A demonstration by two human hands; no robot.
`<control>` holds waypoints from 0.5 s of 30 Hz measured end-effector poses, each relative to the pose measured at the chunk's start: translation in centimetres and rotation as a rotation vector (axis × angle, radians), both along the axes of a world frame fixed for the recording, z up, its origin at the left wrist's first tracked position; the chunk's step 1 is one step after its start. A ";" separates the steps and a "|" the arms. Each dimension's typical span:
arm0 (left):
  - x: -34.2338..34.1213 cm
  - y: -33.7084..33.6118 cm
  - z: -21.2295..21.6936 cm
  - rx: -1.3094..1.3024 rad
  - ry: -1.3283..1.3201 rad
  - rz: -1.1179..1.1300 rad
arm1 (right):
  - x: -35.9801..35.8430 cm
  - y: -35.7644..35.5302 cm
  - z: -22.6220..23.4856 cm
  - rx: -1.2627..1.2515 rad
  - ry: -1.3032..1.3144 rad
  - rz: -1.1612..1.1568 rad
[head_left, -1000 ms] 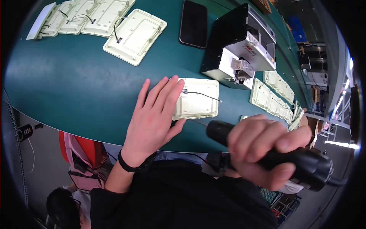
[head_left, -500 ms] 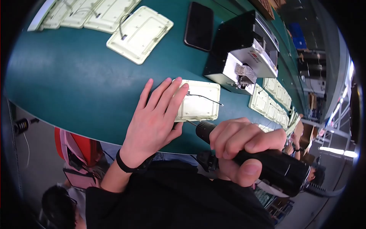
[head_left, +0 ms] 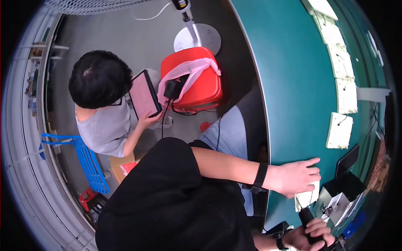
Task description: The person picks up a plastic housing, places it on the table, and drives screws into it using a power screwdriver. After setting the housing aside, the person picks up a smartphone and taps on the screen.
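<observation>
A pale cream plastic panel [head_left: 302, 201] lies on the green table near the right side of the view. My left hand [head_left: 293, 176] rests over part of it with fingers spread, hiding much of the panel. Wrapped round a black electric screwdriver [head_left: 306, 215] is my right hand [head_left: 307, 237], low at the right. The tool's front end points at the panel; whether its bit touches a screw is too small to tell.
Cream panels [head_left: 339, 60] line the table's [head_left: 293, 104] far side. A phone [head_left: 346, 161] and a black-and-silver machine [head_left: 345, 186] stand beyond my hands. At left, a seated person holds a tablet [head_left: 143, 94] near a red stool [head_left: 190, 58] and a blue chair [head_left: 90, 163].
The view has swung far to the left, bringing the seated person and stool into full sight. My left hand stays on the panel and my right still grips the screwdriver.
</observation>
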State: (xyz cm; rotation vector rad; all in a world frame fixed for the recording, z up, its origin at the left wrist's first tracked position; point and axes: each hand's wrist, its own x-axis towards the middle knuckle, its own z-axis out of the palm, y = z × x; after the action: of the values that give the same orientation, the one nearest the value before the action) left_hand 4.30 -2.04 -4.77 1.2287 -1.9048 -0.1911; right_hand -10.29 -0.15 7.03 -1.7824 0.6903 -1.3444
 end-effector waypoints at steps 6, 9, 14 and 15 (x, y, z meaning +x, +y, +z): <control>4.0 2.3 2.0 -0.013 -0.085 -0.109 | -4.3 -2.9 5.1 -0.032 -0.413 -0.105; 5.0 3.7 2.6 0.181 0.023 -0.021 | -6.3 -3.9 5.2 -0.061 -0.426 -0.256; 4.8 1.8 0.6 0.080 -0.073 0.062 | -6.6 -4.0 3.9 -0.113 -0.410 -0.426; 4.8 1.6 0.8 0.058 -0.016 0.029 | -6.5 -4.0 3.9 -0.116 -0.412 -0.426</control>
State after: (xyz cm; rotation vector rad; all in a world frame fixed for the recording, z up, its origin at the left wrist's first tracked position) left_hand 9.12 -0.47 -3.96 1.2992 -1.9054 -0.2234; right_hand -16.82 -4.11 10.97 -1.4168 0.7979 -2.0011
